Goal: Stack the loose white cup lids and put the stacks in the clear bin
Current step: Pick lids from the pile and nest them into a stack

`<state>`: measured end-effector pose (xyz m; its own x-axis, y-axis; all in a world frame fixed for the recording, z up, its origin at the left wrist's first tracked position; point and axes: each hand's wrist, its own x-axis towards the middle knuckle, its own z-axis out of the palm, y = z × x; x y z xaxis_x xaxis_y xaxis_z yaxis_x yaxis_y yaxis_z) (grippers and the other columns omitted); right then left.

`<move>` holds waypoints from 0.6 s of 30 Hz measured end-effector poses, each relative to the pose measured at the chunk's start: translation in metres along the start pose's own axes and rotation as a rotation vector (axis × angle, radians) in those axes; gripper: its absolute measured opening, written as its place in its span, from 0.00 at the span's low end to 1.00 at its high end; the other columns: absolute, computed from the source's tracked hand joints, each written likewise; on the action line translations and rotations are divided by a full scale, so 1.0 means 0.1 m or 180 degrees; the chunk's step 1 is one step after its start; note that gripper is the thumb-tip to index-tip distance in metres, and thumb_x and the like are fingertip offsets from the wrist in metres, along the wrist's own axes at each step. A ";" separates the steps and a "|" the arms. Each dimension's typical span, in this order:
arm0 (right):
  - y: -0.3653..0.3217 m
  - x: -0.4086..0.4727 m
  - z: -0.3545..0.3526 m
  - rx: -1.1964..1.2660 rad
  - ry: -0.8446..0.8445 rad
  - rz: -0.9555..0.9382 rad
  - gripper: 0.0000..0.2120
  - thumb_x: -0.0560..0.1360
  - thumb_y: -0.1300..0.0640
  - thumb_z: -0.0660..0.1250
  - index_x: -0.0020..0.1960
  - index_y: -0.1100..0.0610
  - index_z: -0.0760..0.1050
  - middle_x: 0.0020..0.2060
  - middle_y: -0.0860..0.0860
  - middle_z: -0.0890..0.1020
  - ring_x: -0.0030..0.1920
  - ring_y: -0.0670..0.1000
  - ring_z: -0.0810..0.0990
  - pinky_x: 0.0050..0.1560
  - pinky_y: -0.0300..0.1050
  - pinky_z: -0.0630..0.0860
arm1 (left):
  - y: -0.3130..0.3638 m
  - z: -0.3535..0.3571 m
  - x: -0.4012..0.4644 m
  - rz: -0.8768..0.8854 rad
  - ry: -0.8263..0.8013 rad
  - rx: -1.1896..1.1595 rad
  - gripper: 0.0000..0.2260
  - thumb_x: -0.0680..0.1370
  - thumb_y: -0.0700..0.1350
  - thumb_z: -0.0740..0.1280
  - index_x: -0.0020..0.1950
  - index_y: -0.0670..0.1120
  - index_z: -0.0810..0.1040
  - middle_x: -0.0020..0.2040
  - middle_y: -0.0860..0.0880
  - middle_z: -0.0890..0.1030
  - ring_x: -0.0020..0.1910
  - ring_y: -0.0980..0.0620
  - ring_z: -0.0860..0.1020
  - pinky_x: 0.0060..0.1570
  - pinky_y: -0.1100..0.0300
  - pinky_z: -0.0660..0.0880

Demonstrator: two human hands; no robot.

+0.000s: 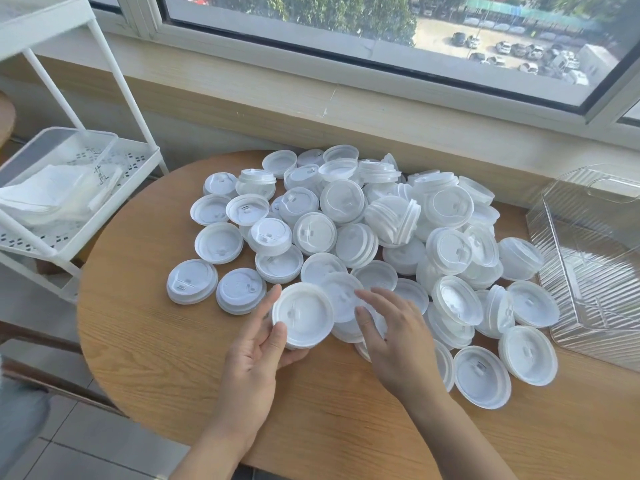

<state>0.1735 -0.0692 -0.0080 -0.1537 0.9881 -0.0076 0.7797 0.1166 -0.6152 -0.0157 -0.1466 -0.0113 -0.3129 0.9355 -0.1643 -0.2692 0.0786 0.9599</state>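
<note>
Several loose white cup lids (346,216) lie heaped across the round wooden table (145,341). My left hand (256,344) holds a short stack of lids (303,315) at the near edge of the heap, thumb on its rim and fingers under it. My right hand (398,337) reaches over the lids beside that stack, its fingers straight and touching a lid (343,299). The clear ribbed bin (588,258) stands at the table's right side, open on top, with no lids visible inside.
A white metal cart (79,174) stands to the left, holding a clear lidded box (59,147) and folded white bags. A window sill and wall run behind the table. Bare wood shows along the table's near and left edges.
</note>
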 end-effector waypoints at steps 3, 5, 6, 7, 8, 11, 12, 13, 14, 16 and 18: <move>0.01 0.04 0.05 -0.0242 -0.0039 -0.0034 0.16 0.85 0.45 0.62 0.70 0.43 0.79 0.70 0.41 0.77 0.69 0.46 0.68 0.64 0.36 0.61 | -0.03 -0.04 0.03 -0.0016 0.0039 -0.0005 0.22 0.82 0.44 0.63 0.76 0.55 0.72 0.64 0.49 0.84 0.63 0.49 0.83 0.54 0.53 0.83; 0.00 0.06 0.10 -0.0244 0.0155 -0.0159 0.14 0.84 0.49 0.64 0.67 0.47 0.81 0.65 0.42 0.80 0.63 0.46 0.70 0.63 0.37 0.61 | -0.04 -0.05 0.04 -0.0032 0.0035 0.0010 0.21 0.83 0.45 0.62 0.76 0.56 0.72 0.64 0.50 0.84 0.64 0.49 0.83 0.55 0.51 0.83; 0.00 0.07 0.11 -0.0226 0.0264 -0.0191 0.13 0.84 0.51 0.65 0.66 0.47 0.83 0.63 0.42 0.81 0.62 0.47 0.72 0.63 0.38 0.63 | -0.05 -0.05 0.05 -0.0033 0.0034 0.0015 0.21 0.83 0.46 0.62 0.76 0.56 0.72 0.64 0.50 0.84 0.63 0.48 0.83 0.56 0.51 0.83; -0.01 0.08 0.11 -0.0168 0.0381 -0.0194 0.12 0.84 0.52 0.66 0.64 0.48 0.84 0.61 0.41 0.83 0.60 0.46 0.74 0.63 0.39 0.66 | -0.05 -0.06 0.05 -0.0027 0.0041 0.0014 0.21 0.83 0.47 0.62 0.76 0.57 0.72 0.63 0.50 0.85 0.63 0.49 0.83 0.56 0.50 0.83; -0.02 0.09 0.10 -0.0038 0.0509 -0.0162 0.11 0.83 0.52 0.67 0.62 0.48 0.84 0.59 0.40 0.83 0.58 0.44 0.76 0.61 0.39 0.69 | -0.05 -0.06 0.06 -0.0021 0.0050 0.0008 0.21 0.82 0.47 0.62 0.76 0.57 0.73 0.63 0.50 0.85 0.63 0.49 0.83 0.56 0.50 0.83; -0.09 0.08 -0.02 0.0795 0.0953 0.0110 0.05 0.81 0.54 0.71 0.54 0.46 0.85 0.47 0.36 0.84 0.47 0.42 0.81 0.48 0.35 0.73 | -0.03 -0.06 0.05 0.0009 0.0016 0.0003 0.21 0.82 0.48 0.61 0.76 0.57 0.73 0.63 0.50 0.85 0.64 0.50 0.82 0.55 0.52 0.83; -0.12 0.08 -0.08 0.1102 0.1085 0.0211 0.04 0.80 0.54 0.73 0.52 0.46 0.85 0.44 0.37 0.84 0.44 0.44 0.81 0.45 0.36 0.74 | -0.02 -0.06 0.04 0.0022 -0.0012 0.0006 0.21 0.82 0.47 0.61 0.76 0.57 0.72 0.63 0.50 0.85 0.64 0.51 0.82 0.55 0.53 0.83; -0.14 0.07 -0.13 0.1360 0.1171 0.0282 0.04 0.79 0.54 0.74 0.50 0.45 0.85 0.42 0.38 0.85 0.43 0.45 0.82 0.44 0.38 0.75 | -0.01 -0.05 0.04 0.0036 -0.0036 0.0010 0.21 0.82 0.47 0.61 0.76 0.57 0.72 0.63 0.50 0.85 0.63 0.50 0.82 0.55 0.54 0.83; -0.17 0.06 -0.18 0.1553 0.1199 0.0305 0.05 0.79 0.55 0.74 0.49 0.45 0.85 0.42 0.39 0.85 0.42 0.46 0.83 0.43 0.40 0.76 | 0.00 -0.04 0.03 0.0049 -0.0058 0.0014 0.21 0.83 0.47 0.61 0.76 0.57 0.72 0.62 0.50 0.85 0.63 0.50 0.83 0.56 0.53 0.83; -0.25 0.04 -0.23 0.1705 0.1072 0.0254 0.05 0.78 0.55 0.75 0.48 0.45 0.85 0.41 0.39 0.86 0.42 0.46 0.83 0.42 0.40 0.77 | 0.01 0.00 0.02 0.0061 -0.0102 0.0021 0.20 0.83 0.47 0.61 0.76 0.59 0.73 0.63 0.49 0.85 0.62 0.48 0.83 0.57 0.51 0.83; -0.33 -0.01 -0.22 0.1542 0.0872 0.0070 0.05 0.77 0.57 0.76 0.48 0.46 0.85 0.41 0.38 0.85 0.42 0.45 0.83 0.41 0.38 0.77 | 0.02 0.05 0.01 0.0045 -0.0175 0.0020 0.19 0.84 0.48 0.61 0.74 0.63 0.75 0.65 0.50 0.84 0.61 0.47 0.84 0.58 0.49 0.82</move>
<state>0.1607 -0.0715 0.0296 0.0732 0.9873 0.1411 0.4028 0.1001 -0.9098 -0.0115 -0.1436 -0.0087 -0.2662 0.9540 -0.1383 -0.2594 0.0673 0.9634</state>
